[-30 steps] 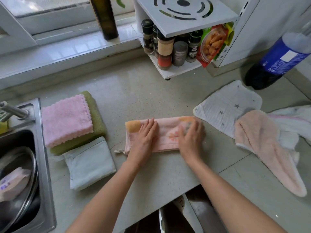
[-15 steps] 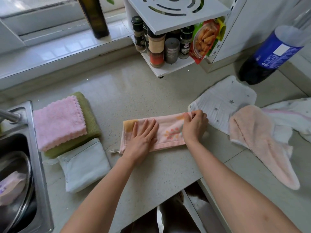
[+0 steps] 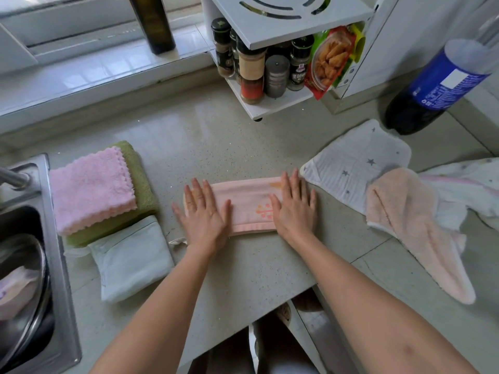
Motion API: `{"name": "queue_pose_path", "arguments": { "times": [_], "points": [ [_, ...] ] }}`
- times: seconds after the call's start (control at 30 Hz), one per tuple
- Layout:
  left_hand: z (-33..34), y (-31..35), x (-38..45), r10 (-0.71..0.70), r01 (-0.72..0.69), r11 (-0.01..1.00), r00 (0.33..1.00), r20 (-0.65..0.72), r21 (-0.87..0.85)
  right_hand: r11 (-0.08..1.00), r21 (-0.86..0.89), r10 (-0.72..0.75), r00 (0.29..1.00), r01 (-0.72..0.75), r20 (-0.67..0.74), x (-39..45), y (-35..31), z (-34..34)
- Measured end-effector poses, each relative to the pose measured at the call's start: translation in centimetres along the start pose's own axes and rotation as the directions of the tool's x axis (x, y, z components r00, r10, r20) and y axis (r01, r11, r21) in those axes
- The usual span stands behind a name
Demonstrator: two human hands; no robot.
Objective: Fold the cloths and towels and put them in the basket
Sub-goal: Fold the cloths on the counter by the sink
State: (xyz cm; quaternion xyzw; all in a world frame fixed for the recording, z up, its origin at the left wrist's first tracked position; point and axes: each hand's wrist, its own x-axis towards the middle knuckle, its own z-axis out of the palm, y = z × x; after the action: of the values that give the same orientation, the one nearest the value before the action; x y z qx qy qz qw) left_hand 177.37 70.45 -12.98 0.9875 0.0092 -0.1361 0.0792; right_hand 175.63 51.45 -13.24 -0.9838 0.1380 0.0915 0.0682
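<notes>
Two flat, open hands press a pink towel on the speckled countertop beside a sink.

Bare counter lies open behind the hands. Folded cloths crowd the left; loose towels and a bottle block the right.

Your folded pink towel lies flat as a long strip; a pink cloth tops a green one, a pale, perhaps mint, cloth beside them, three unfolded at right.
</notes>
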Motion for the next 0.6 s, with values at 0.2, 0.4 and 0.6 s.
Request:
{"name": "queue_pose_path", "arguments": {
  "times": [0.2,0.4,0.6],
  "points": [
    [-2.5,-1.5,0.2,-0.219,0.11,0.869,0.96,-0.174,-0.483,0.932,-0.015,-0.362,0.93,0.362,-0.057,-0.9,-1.7,-1.2],
    [-4.1,-1.9,0.9,-0.483,0.437,0.72,0.873,0.062,-0.539,0.92,0.088,-0.38,0.924,0.381,-0.025,-1.0,-4.8,0.6],
    [-4.0,-2.4,1.3,-0.336,0.287,0.779,0.942,0.015,-0.557,0.927,0.048,-0.37,0.928,0.372,-0.041,-1.2,-4.8,1.1]
  ]
}}
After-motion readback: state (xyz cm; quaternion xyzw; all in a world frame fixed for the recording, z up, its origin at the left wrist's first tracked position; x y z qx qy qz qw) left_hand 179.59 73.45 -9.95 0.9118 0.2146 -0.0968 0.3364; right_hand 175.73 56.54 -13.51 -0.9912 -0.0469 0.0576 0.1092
